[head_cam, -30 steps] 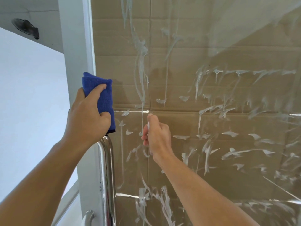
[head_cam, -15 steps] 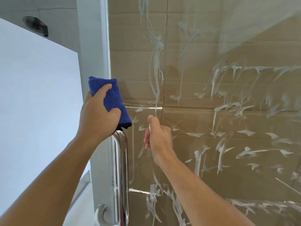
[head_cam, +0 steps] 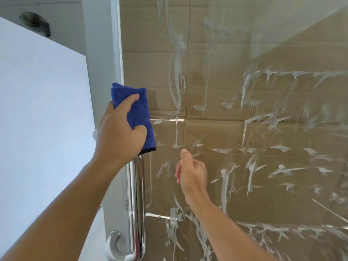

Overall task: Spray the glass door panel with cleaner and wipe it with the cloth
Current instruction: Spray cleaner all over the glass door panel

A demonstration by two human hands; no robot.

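Note:
The glass door panel (head_cam: pixel 244 129) fills the right of the view, streaked with several white smears of cleaner, with brown cardboard behind it. My left hand (head_cam: pixel 118 136) grips a folded blue cloth (head_cam: pixel 137 112) and holds it against the glass at its left edge, just above the chrome handle. My right hand (head_cam: pixel 192 174) hovers lower, close to the glass, with its fingers curled, thumb on top and nothing visible in it. No spray bottle is in view.
A vertical chrome door handle (head_cam: pixel 136 204) runs down below the cloth, beside the white door frame (head_cam: pixel 101 72). A white wall panel (head_cam: pixel 37 110) stands to the left. A dark round fixture (head_cam: pixel 35 23) sits on the wall at the upper left.
My left hand has shifted the cloth slightly right, from the frame edge onto the glass. My right hand has dropped lower, away from the tape line. The view has turned left.

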